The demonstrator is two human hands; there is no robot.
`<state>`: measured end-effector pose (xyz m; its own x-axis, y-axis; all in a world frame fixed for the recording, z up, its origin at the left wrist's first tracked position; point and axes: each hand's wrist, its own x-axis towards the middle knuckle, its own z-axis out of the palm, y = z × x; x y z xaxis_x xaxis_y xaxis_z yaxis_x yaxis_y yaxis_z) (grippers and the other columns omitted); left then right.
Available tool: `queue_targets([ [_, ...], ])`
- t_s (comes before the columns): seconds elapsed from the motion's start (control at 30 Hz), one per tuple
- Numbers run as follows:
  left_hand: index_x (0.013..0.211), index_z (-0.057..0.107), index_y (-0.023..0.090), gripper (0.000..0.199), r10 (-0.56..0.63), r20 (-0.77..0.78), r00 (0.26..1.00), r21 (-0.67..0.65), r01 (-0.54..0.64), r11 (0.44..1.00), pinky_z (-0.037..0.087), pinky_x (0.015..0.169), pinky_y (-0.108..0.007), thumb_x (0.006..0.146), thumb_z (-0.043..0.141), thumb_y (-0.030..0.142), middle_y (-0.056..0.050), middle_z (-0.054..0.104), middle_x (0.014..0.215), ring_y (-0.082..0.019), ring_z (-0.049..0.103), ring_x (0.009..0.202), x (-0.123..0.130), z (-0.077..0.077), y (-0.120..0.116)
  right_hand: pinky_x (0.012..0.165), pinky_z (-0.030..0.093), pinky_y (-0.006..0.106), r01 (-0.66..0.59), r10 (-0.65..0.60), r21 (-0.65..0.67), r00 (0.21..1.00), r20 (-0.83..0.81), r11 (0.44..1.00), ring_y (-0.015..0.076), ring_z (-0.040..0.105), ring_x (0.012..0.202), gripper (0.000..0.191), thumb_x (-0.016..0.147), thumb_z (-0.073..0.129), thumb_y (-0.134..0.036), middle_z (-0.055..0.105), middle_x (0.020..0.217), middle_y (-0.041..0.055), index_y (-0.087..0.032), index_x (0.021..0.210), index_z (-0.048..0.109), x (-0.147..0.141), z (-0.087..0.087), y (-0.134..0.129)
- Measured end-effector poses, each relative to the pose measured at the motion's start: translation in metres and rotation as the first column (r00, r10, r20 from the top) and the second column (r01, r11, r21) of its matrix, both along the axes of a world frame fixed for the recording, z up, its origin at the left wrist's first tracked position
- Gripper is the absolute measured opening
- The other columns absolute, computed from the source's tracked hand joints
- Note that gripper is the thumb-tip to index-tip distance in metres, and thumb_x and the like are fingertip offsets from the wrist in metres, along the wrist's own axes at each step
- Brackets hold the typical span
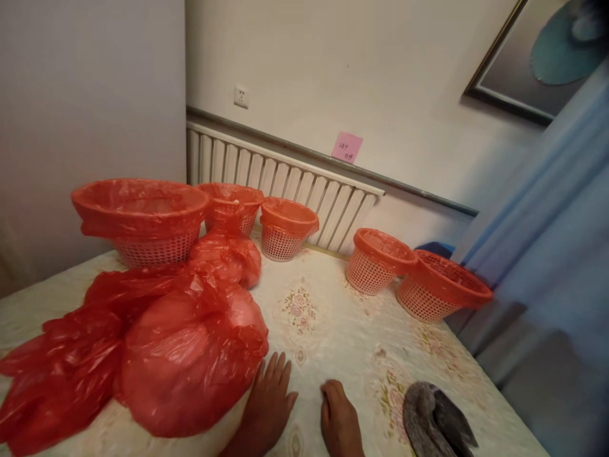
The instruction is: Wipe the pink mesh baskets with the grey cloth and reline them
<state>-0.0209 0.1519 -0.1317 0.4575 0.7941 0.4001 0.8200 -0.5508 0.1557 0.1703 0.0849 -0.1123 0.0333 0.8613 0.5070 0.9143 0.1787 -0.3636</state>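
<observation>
Floral tablecloth point(333, 317) covers the surface, light in ground with pink and green motifs. Behind it, a white radiator point(273, 174) runs along the wall, with a wall socket point(241, 97) at 11 o'clock, a pink note point(347, 147) at 1 o'clock (handwritten, too small to read) and a framed picture point(518, 63) at 2 o'clock. A blue curtain point(547, 209) hangs at 3 o'clock.

Left hand point(269, 403): near 6 o'clock, palm down, fingers extended and slightly apart, thumb standing off. It lies right at the edge of the large filled red plastic bag point(185, 362); contact cannot be confirmed. Right hand point(340, 416): just past 6 o'clock on the 5 side, low over the cloth, fingers curled in and together.

The large filled red plastic bag sits between 7 and 8 o'clock, bulging, with crumpled red plastic point(66, 374) on its left and a smaller red bundle point(231, 257) behind it.

Perforated baskets, each lined with red plastic: a large one point(152, 251) at 9 o'clock, two smaller point(250, 222) point(280, 244) toward the centre, and a right-hand pair point(370, 273) point(423, 301) between 3 and 4 o'clock. A grey fabric item point(421, 412) (type unclear) lies between 4 and 5 o'clock.
</observation>
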Motion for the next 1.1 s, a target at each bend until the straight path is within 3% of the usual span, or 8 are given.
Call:
queue_targets([
  [0.23, 0.140, 0.040, 0.019, 0.059, -0.006, 0.019, 1.000, -0.245, 0.011, 0.969, 0.023, 0.111, -0.055, 0.082, 0.048, 0.028, -0.009, 0.030, 0.151, -0.032, 0.025, 0.139, 0.005, 0.015, 0.003, 0.085, 0.052, 0.029, 0.012, -0.012, -0.023, 1.000, 0.013, 1.000, 0.0171, 0.063, 0.092, 0.028, 0.082, 0.041, -0.010, 0.062, 0.100, 0.0050, -0.023, 0.100, 0.058, 0.002, -0.003, -0.001],
  [0.4, 0.142, 0.036, 0.020, 0.061, -0.045, 0.061, 0.997, -0.339, 0.063, 0.939, 0.023, 0.111, -0.054, 0.083, 0.046, 0.031, -0.007, 0.025, 0.153, -0.032, 0.022, 0.140, 0.003, 0.013, 0.010, 0.084, 0.054, 0.028, 0.004, -0.004, -0.009, 0.999, 0.054, 1.000, 0.0172, 0.064, 0.094, 0.028, 0.081, 0.041, -0.011, 0.063, 0.103, 0.0061, -0.022, 0.100, 0.060, 0.008, -0.011, 0.001],
  [0.73, 0.144, 0.032, 0.022, 0.060, -0.088, 0.104, 0.991, -0.223, 0.109, 0.969, 0.025, 0.111, -0.053, 0.086, 0.043, 0.026, -0.008, 0.028, 0.152, -0.031, 0.023, 0.140, -0.005, 0.002, 0.005, 0.081, 0.057, 0.028, -0.034, 0.032, 0.016, 0.994, 0.100, 0.999, 0.0195, 0.066, 0.092, 0.027, 0.079, 0.044, -0.015, 0.066, 0.100, 0.0066, -0.024, 0.097, 0.062, 0.021, -0.025, 0.007],
  [0.93, 0.142, 0.036, 0.025, 0.056, -0.148, 0.119, 0.982, -0.224, 0.172, 0.959, 0.025, 0.112, -0.053, 0.087, 0.042, 0.026, -0.005, 0.034, 0.150, -0.030, 0.024, 0.140, -0.006, -0.003, 0.012, 0.080, 0.056, 0.027, -0.029, 0.031, -0.024, 0.995, 0.091, 0.999, 0.0193, 0.067, 0.092, 0.027, 0.079, 0.044, -0.015, 0.066, 0.102, 0.0074, -0.023, 0.097, 0.063, 0.022, -0.027, 0.006],
  [1.1, 0.140, 0.039, 0.033, 0.054, -0.182, 0.150, 0.972, -0.236, 0.214, 0.948, 0.027, 0.112, -0.052, 0.086, 0.044, 0.028, 0.000, 0.037, 0.149, -0.029, 0.024, 0.140, -0.008, -0.011, 0.019, 0.077, 0.055, 0.027, -0.005, 0.006, -0.074, 1.000, 0.014, 0.997, 0.0194, 0.066, 0.088, 0.025, 0.081, 0.042, -0.018, 0.067, 0.096, 0.0073, -0.022, 0.093, 0.063, 0.014, -0.014, 0.009],
])
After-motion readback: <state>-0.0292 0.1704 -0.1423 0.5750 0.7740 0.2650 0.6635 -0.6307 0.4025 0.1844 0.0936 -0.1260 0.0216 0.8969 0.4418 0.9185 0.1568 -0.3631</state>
